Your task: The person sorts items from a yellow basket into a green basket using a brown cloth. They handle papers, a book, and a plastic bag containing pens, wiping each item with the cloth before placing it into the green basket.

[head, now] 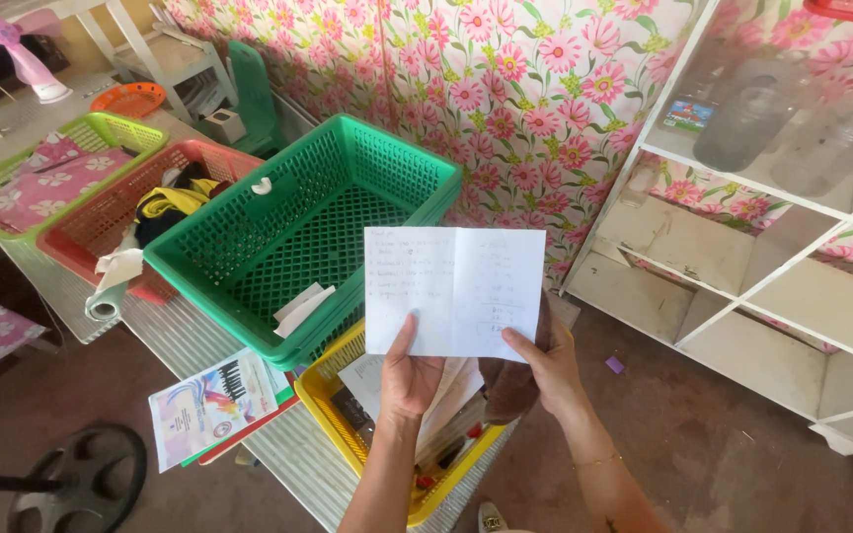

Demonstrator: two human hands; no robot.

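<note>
The left hand [412, 375] and the right hand [550, 370] each pinch a lower edge of an unfolded white paper sheet [454, 291], thumbs pressed on its front and fingers closed behind. The sheet is held upright above a yellow basket [333, 405] on the desk [190, 336]. A green basket [308, 232] sits just beyond, with a white shelf [742, 286] to the right.

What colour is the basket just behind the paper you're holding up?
Green; the latticed plastic basket shows best in the head view, behind the white paper.

The folded sheet [454, 291] was thin matt paper (creased down its middle); the green basket [303, 232] was glossy perforated plastic.
</note>
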